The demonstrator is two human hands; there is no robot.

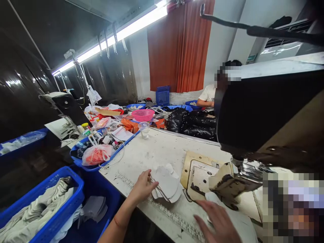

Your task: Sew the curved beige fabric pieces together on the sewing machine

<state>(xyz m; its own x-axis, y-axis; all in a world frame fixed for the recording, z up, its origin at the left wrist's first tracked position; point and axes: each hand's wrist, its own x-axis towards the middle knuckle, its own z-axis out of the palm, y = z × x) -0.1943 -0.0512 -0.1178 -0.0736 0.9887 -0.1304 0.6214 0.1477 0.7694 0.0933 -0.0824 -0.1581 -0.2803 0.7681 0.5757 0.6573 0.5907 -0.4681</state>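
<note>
A loose stack of white cut pieces (165,184) lies on the white sewing table (162,145), its edges uneven. My left hand (143,185) is at the stack's left edge, thumb and fingers apart; whether it touches the pieces is hard to tell. My right hand (219,221) hovers near the table's front, slightly blurred, with thumb and fingers spread. Beyond its fingertips, another white piece (211,196) lies by the sewing machine's base. The sewing machine (253,111) looms on the right, its needle area (249,172) just past my right hand.
A ruler strip (167,212) runs along the table's front edge. A clear cup (144,130) stands at the far left corner. Blue baskets (78,184) of white pieces sit at lower left. A cluttered blue tray (76,158) adjoins the table. Another person (209,94) sits behind black puffy material (189,121).
</note>
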